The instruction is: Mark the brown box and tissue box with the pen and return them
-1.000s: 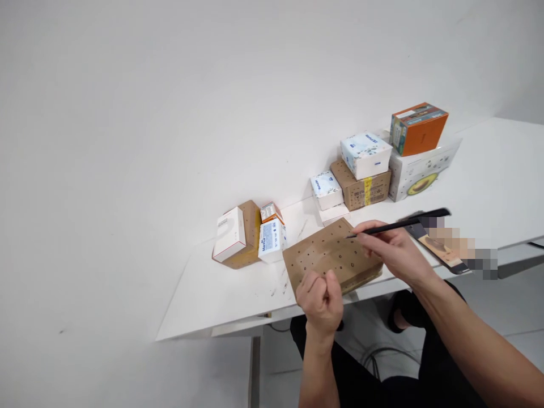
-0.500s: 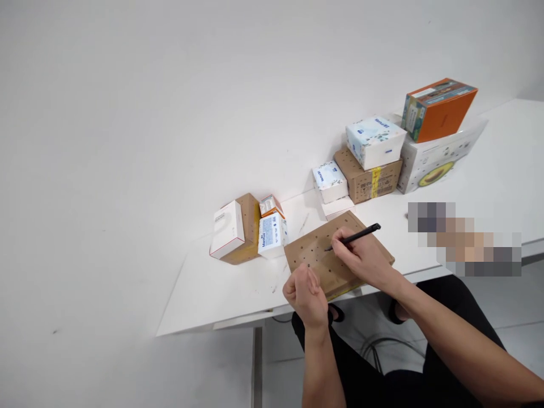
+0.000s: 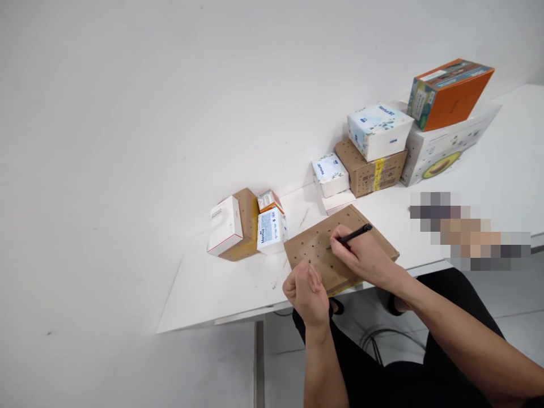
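Under the right hand [image 3: 359,255] lies a brown carton [image 3: 323,259], light and stiff, I'd guess, best steadied by its edges; the left hand [image 3: 306,294] is fisted at its near corner; the right pinches a slim pen [image 3: 357,233].

1. The black pen [image 3: 357,232] has been moved from the far right part of the brown carton [image 3: 325,262] to its middle.
2. Together with it, the right hand [image 3: 361,256] has been carried left.
3. The left hand [image 3: 306,290] has been shifted slightly left.

The carton [image 3: 318,253] beneath the pen [image 3: 359,231] is matt cardboard, the pen apparently smooth plastic, the tabletop [image 3: 225,292] smooth.
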{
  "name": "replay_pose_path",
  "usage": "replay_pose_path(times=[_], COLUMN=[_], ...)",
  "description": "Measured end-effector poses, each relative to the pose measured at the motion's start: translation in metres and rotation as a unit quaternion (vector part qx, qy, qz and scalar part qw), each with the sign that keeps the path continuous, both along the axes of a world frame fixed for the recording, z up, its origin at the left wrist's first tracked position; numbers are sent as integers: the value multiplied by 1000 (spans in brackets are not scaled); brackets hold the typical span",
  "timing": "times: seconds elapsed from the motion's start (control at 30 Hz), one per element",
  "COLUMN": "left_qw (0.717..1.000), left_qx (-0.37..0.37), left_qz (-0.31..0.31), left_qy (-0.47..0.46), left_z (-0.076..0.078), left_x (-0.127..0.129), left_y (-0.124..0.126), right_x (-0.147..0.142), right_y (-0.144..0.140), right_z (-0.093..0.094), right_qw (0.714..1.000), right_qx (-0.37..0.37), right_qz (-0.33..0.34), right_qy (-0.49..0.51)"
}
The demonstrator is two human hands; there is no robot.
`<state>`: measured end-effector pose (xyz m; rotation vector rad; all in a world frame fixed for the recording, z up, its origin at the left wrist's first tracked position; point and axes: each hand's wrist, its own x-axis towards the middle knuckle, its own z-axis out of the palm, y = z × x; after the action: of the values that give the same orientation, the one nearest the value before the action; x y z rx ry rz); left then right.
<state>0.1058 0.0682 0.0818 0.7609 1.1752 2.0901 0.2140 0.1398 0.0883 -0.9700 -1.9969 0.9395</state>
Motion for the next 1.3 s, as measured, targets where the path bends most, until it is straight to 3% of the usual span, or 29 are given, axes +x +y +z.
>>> replay_pose_path(times=[0.53, 0.7, 0.8, 0.9, 1.0, 1.03, 1.1, 1.17, 1.23, 1.3], left_qw=[1000, 1000, 1000, 999, 987, 974, 928, 871, 812, 766], left_qx=[5, 2, -4, -3, 8, -1, -42, -88, -148, -200], left_qz=[-1, 7, 4, 6, 81, 104, 108, 54, -9, -57], left_qy=[11, 19, 16, 33, 136, 200, 354, 481, 565, 608], left_z=[-1, -1, 1, 7, 11, 11, 9, 4, -1, -4], left_x=[-1, 2, 2, -5, -26, -34, -52, -65, -73, -75], left_y=[1, 4, 2, -7, -17, -18, -17, -12, -6, -2], right_x=[-1, 0, 7, 27, 62, 75, 97, 111, 114, 111], right_y=[2, 0, -5, -7, -1, 4, 15, 27, 36, 42], right_z=[2, 1, 1, 2, -6, -12, -29, -50, -69, -81], right_qw=[1000, 998, 982, 936, 897, 901, 932, 950, 927, 901], right_qx=[-2, -14, -58, -102, -110, -108, -104, -129, -130, -132], right_qz=[1, -4, -66, -156, -259, -291, -327, -264, -231, -223], right_qy=[-4, 56, 169, 300, 342, 304, 112, -104, -267, -347])
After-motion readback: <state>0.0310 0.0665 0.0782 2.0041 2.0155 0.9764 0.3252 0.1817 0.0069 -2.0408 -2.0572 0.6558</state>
